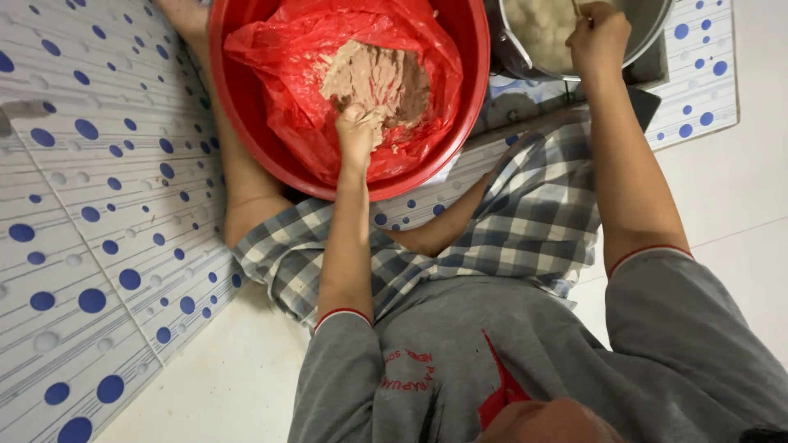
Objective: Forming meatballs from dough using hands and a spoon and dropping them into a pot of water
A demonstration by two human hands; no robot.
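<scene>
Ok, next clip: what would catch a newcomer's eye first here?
The big red basin at top centre, lined with a red plastic bag holding a brownish dough-like mass, where the left hand digs in. At top right, the right hand reaches over a metal pot of pale food.

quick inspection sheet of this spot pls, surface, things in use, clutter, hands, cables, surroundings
surface: white mat with blue dots on a pale floor
job's things: red basin lined with red plastic bag holding brownish paste; metal pot of pale mash
clutter: nothing seen
grippers: left hand pressed into the paste; right hand at the pot, gripping a thin handle
cables: nothing seen
surroundings: person seated in checked shorts and grey shirt
</scene>
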